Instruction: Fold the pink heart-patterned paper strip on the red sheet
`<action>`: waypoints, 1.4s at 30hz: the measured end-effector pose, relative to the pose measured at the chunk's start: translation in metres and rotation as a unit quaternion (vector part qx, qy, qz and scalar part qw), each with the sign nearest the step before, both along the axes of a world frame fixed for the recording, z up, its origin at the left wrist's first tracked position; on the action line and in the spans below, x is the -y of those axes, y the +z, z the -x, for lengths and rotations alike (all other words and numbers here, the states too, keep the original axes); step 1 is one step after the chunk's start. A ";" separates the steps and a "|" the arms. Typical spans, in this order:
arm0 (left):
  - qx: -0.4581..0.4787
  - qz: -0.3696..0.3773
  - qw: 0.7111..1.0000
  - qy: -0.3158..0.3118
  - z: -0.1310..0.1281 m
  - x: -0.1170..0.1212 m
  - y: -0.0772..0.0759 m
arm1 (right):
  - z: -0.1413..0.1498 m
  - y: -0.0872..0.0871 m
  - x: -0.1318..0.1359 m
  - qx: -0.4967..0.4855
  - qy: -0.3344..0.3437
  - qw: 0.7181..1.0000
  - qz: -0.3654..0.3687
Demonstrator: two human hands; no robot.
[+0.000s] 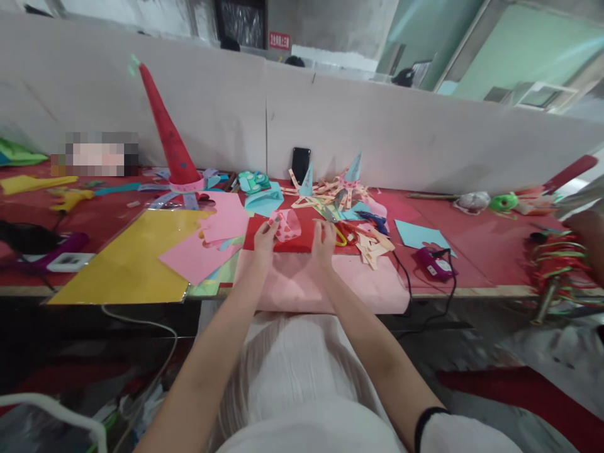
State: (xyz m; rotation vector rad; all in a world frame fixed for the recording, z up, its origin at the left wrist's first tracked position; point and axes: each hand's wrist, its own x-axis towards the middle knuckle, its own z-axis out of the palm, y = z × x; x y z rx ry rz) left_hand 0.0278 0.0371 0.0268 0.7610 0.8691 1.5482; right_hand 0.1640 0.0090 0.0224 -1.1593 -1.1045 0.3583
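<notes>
Between the thumb and fingers of my left hand is a pink paper ring with red spots, held just above a red sheet. My right hand hovers a little to the right, apart from the ring. Its fingers are bent close together, and whatever they pinch is too small to make out. Right beside it lie scissors with a yellow handle. Under both wrists a pink sheet reaches the table's front edge.
A tall red paper cone stands at the back left. Small blue cones with paper strips and a black phone are at the back. Yellow and pink sheets lie left. A purple corded device sits right.
</notes>
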 end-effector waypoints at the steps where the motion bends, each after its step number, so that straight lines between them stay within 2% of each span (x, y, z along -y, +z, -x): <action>1: -0.019 -0.013 1.000 0.005 0.000 0.000 0.000 | 0.006 0.000 0.002 0.009 0.014 1.000 -0.001; 5: -0.142 -0.049 0.989 0.007 -0.001 0.004 0.003 | 0.016 -0.001 0.004 0.017 0.117 0.992 0.034; 8: -0.217 -0.093 0.971 -0.032 -0.001 0.005 0.004 | 0.011 -0.001 0.001 -0.013 0.153 0.986 0.064; 13: -0.253 -0.110 0.958 -0.074 -0.005 0.002 0.001 | 0.005 0.000 -0.004 -0.025 0.143 0.987 0.070; 20: -0.249 -0.101 0.963 -0.024 -0.005 0.003 0.000 | 0.004 -0.005 -0.004 0.025 0.134 0.988 0.071; 27: -0.297 -0.106 0.949 -0.008 -0.001 0.000 -0.003 | 0.006 -0.009 -0.005 0.027 0.137 0.989 0.056; 33: -0.296 -0.113 0.948 -0.013 -0.002 -0.004 -0.006 | 0.005 -0.009 -0.007 0.019 0.122 0.989 0.079; 42: -0.318 -0.063 0.946 -0.026 -0.005 -0.005 -0.013 | -0.001 -0.009 -0.010 0.000 0.113 0.992 0.051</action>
